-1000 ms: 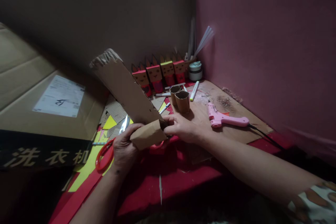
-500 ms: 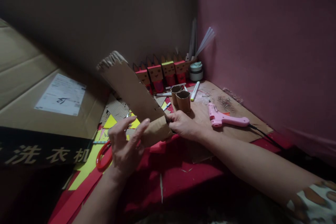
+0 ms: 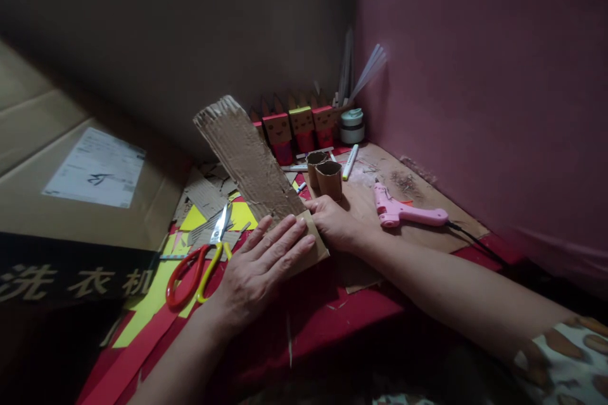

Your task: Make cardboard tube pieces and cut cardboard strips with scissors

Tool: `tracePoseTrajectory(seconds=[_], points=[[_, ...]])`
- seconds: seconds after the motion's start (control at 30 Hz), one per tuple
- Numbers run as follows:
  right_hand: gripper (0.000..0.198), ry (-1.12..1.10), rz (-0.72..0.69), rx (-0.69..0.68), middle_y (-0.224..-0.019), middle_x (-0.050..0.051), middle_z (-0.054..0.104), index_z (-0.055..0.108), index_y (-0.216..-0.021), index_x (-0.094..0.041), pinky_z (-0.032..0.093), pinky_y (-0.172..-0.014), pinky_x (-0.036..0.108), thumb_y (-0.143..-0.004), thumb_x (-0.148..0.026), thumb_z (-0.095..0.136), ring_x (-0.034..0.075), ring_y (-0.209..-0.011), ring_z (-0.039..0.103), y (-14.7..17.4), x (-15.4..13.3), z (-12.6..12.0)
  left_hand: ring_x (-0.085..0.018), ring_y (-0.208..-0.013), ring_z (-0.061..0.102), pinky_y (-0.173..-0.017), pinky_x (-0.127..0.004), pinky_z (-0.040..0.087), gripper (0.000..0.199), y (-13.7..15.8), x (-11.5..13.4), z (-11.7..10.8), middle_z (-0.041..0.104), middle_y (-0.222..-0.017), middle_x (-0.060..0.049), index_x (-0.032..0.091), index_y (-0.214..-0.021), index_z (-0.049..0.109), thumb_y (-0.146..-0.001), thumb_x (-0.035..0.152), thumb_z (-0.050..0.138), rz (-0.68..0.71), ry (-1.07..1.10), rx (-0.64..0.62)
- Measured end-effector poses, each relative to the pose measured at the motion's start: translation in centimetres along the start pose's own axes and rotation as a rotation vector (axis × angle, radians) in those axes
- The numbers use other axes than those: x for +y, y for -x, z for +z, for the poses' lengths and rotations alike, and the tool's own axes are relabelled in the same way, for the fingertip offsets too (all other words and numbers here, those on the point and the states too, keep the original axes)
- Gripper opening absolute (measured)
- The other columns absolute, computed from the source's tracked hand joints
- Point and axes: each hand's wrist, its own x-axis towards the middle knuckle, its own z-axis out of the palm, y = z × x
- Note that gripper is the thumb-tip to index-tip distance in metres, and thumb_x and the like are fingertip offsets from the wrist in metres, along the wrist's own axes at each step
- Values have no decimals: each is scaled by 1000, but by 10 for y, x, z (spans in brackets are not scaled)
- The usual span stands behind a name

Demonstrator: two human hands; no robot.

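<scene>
A long cardboard strip, its ridged inner layer showing and its far end ragged, slants up over the table. At its near end is a smooth brown cardboard section, bent or folded over. My left hand lies flat across that section, fingers stretched out and close together. My right hand is closed on the strip's right edge near the bend; its fingertips are partly hidden. Beyond my right hand stand two joined cardboard tubes. Scissors with one red and one yellow handle lie left of my left hand.
A pink glue gun with a cord rests on a board at right. Several box-faced cardboard figures, markers and a lidded jar stand or lie behind. A large carton borders the left, beside yellow paper.
My left hand has moved right and flattened onto the near cardboard section, uncovering the scissors. The strip has turned, so its ridged face now shows. My right hand keeps its grip.
</scene>
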Motion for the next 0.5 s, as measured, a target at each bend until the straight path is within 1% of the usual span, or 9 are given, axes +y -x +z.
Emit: tracePoseTrajectory(seconds=[0.1,0.2,0.27,0.33,0.37,0.43,0.5], points=[[30,-28,29,23,-64,1,66,70,-78,-11,39,-48,20,-52,-11,55,9,-51,49,2,1,3,-20,-137,32,-115,-44,23,46,2,0,-2,55,-134,-11,14,-136,42,-91,6,37,-5,15,31],[30,-48,52,0,-65,1,66,70,-80,-11,38,-47,21,-53,-12,57,9,-49,49,4,0,6,-21,-134,38,-112,-44,29,48,6,0,-2,56,-133,-10,17,-138,40,-91,5,36,-19,81,48],[29,-19,37,-21,-66,1,67,70,-80,-12,39,-50,21,-54,-11,57,9,-52,51,5,-2,9,-22,-130,44,-107,-44,37,51,9,-1,1,54,-135,-10,19,-139,38,-90,5,39,-88,149,98],[27,7,23,-56,-69,0,68,71,-79,-13,42,-55,22,-55,-12,58,11,-58,55,6,-3,12,-22,-122,52,-99,-41,46,51,11,-1,4,57,-131,-13,19,-137,41,-88,6,43,-220,218,207],[26,7,25,-79,-70,0,68,71,-79,-13,43,-57,24,-55,-12,59,12,-61,57,6,-4,14,-22,-115,57,-94,-40,48,47,12,-1,6,61,-125,-13,19,-132,46,-87,7,47,-293,230,267],[23,-14,33,-110,-70,0,68,70,-78,-14,44,-61,26,-57,-15,61,15,-67,60,6,-4,16,-20,-98,62,-85,-36,50,33,11,-1,6,69,-105,-9,18,-115,59,-84,10,53,-414,198,354],[21,-14,28,-115,-70,0,67,70,-77,-14,45,-64,26,-58,-16,61,16,-70,61,6,-2,17,-19,-85,61,-77,-33,49,18,9,0,5,69,-89,-6,18,-98,65,-81,16,59,-495,189,375]])
